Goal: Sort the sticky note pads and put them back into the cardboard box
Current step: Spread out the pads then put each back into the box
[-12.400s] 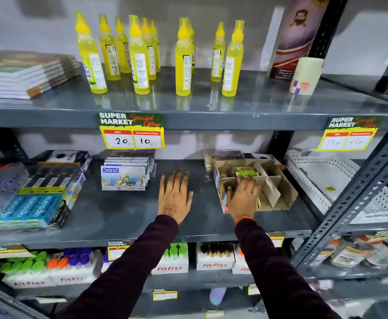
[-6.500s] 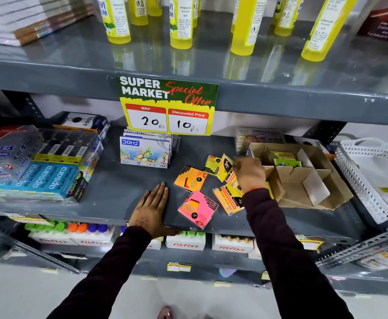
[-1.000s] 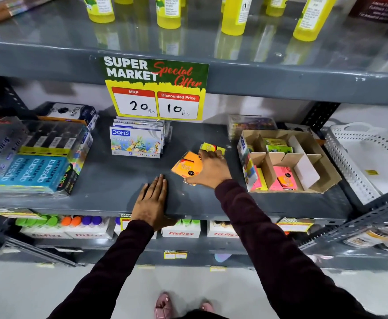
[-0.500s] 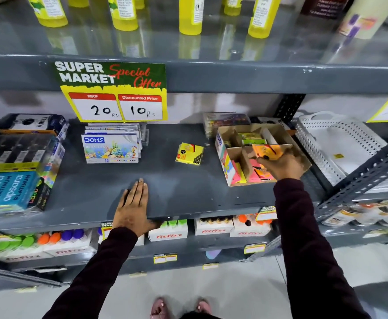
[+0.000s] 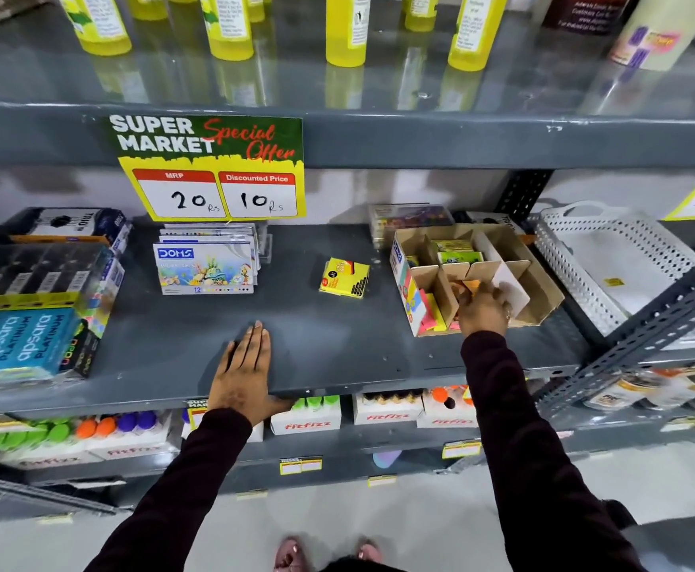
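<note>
Left hand (image 5: 243, 370) flat; right hand (image 5: 483, 311) reaching, fingers curled.

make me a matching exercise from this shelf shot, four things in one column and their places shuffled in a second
Things:
1. yellow sticky note pad
2. left hand
3. right hand
4. white perforated plastic tray

Places:
A. reaching into the divided cardboard box
B. lying alone on the grey shelf, left of the box
C. right of the box
D. palm flat near the shelf's front edge

Pairs: 1-B, 2-D, 3-A, 4-C
</note>
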Available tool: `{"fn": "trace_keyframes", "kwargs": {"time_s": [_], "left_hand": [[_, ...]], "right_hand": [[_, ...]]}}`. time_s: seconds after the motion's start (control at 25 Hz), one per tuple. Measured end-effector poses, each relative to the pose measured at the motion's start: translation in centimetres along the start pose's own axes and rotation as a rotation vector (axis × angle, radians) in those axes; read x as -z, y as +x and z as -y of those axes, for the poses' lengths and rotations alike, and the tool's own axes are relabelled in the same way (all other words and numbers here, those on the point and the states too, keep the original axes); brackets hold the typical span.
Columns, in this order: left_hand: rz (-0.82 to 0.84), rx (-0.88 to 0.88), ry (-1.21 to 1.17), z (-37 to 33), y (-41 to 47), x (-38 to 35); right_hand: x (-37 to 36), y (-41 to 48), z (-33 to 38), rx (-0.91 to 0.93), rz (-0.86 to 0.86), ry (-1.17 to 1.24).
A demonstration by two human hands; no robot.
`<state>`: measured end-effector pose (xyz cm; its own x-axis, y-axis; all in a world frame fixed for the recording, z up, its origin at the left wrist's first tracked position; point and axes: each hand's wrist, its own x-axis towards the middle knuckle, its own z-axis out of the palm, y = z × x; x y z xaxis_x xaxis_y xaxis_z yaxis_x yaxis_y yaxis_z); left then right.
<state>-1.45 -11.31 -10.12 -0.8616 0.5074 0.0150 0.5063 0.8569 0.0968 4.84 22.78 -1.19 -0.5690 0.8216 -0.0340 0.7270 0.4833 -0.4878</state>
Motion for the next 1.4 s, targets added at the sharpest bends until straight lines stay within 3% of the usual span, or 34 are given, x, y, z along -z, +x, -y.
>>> {"fn": "trace_keyframes", "kwargs": {"time_s": [0.12,0.2,0.32,0.56,0.76,0.92,1.08,1.24,1.4], "left_hand": [[-0.02,-0.013,0.015,-0.1,-0.1,0.1],[-0.034,-0.011,-0.026,-0.1,-0.1,0.1],[-0.004,-0.017,-0.032,0.1,-0.1,0.1],[-0.006,-0.005,-0.035,0.1,0.0,0.0],[-0.011,0.003,-0.015,0.0,0.0,-0.1],[-0.01,-0.011,-0.016,0.0,0.0,0.1],[-0.013,-0.014,-0.041,0.2,-0.1,0.0],[-0.013,-0.007,-0.015,0.3,-0.1,-0.2],[-0.023,-0.014,-0.015,0.0,0.0,-0.2]], "right_hand": [[0.9,-1.4,3.4,0.16,-0.137,0.019],[0.2,-2.6,6.2,0.309,-0.129,0.039],[-2.9,-4.0,10.3,0.413,0.031,-0.008],[-7.0,-0.8,13.3,0.549,0.406,-0.326],[-7.0,1.5,13.5,0.608,0.527,-0.419],[-5.7,0.5,13.0,0.609,0.413,-0.4],[-3.3,-3.2,11.8,0.577,0.165,-0.25],[1.7,-4.4,6.9,0.374,-0.054,-0.081],[5.3,-1.0,1.2,0.072,-0.101,-0.027]]}}
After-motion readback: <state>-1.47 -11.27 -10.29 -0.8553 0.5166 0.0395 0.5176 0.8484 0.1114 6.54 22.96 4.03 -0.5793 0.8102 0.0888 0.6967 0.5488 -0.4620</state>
